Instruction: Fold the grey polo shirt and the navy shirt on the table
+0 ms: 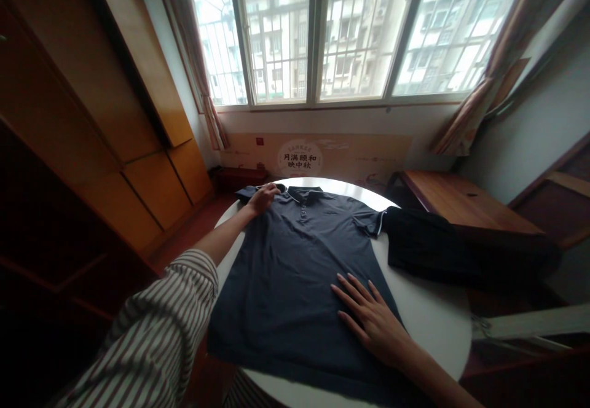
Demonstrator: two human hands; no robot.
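A dark blue-grey short-sleeved polo shirt (295, 273) lies spread face up on a round white table (428, 309), its collar at the far side and its hem toward me. My left hand (265, 199) is at the far left shoulder and sleeve, its fingers closed on the cloth there. A small dark rounded shape shows just past those fingertips; I cannot make out what it is. Near the lower right side, my right hand (369, 313) rests flat on the shirt with fingers spread. The right sleeve touches a folded black cloth item (424, 242) at the table's right edge.
A wooden desk (470, 202) stands at the back right. Tall wooden cabinets (138, 174) line the left side. Beyond the table, a printed banner (341, 150) hangs on the wall under a barred window (281, 45). A pale bar (530, 328) extends at the right.
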